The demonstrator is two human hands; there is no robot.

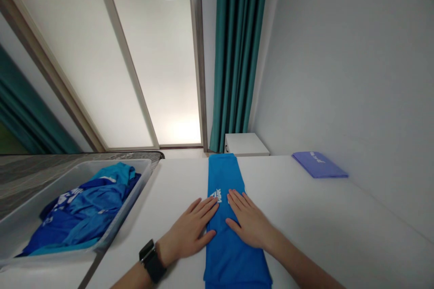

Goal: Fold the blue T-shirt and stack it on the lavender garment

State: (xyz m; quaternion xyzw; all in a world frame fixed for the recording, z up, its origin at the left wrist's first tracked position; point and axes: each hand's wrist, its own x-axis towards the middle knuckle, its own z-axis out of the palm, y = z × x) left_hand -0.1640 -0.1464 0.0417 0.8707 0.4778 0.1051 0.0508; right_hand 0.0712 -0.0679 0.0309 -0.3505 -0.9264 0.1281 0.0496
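A bright blue garment (pixel 226 176), folded into a long narrow strip with white lettering, lies lengthwise on the white table (pixel 305 216). My left hand (pixel 191 230) rests flat on the strip's left edge, fingers stretched out, a dark watch on the wrist. My right hand (pixel 247 221) lies flat on the strip beside it, fingers spread. Both palms press down and neither hand grips anything.
A clear plastic bin (pixel 132 203) holding several crumpled blue garments (pixel 84 207) stands at the left. A folded purple-blue cloth (pixel 318 165) lies at the table's far right by the wall. A small white cabinet (pixel 246 143) and teal curtains (pixel 237 54) stand beyond the table.
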